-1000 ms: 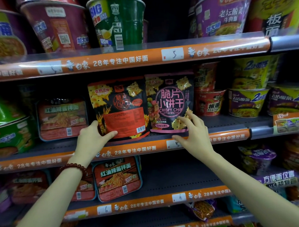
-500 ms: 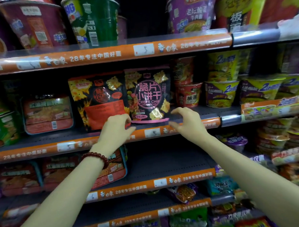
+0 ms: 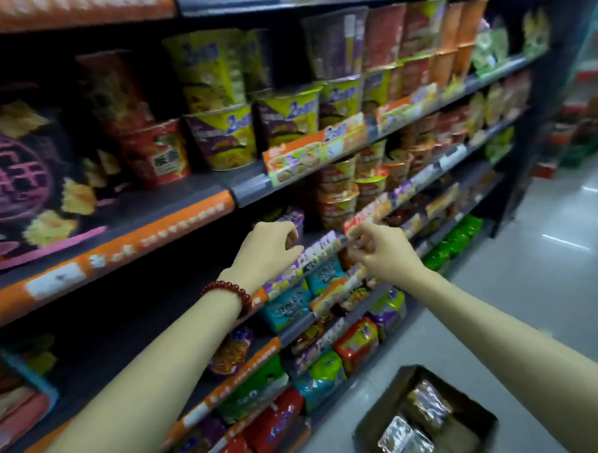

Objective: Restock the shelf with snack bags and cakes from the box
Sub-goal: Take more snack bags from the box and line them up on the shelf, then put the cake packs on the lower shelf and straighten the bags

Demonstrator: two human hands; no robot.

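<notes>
Snack bag (image 3: 32, 183), black with a pink emblem and cracker prints, stands upright on the shelf (image 3: 173, 214) well to the left of both hands and above them, its lower edge near the orange price strip (image 3: 113, 248). Red, yellow and purple noodle cups (image 3: 225, 137) fill the same shelf level further right, above the hands. Left hand (image 3: 267, 248), with a red bead bracelet (image 3: 230, 292) at the wrist, is raised in front of the shelf edge below; its fingers are loosely curled and hold nothing, and the view is blurred. Right hand (image 3: 384, 253) is raised just beside it, the two close but apart; its fingers are likewise loosely bent with nothing between them, the tips near the coloured shelf strip. Noodle packets (image 3: 356, 343) in teal, red and green line the lower shelves beneath both hands. Cardboard box (image 3: 426, 423) sits on the floor (image 3: 550, 284) below the right forearm, open at the top, with clear-wrapped cakes (image 3: 428, 405) visible inside.
</notes>
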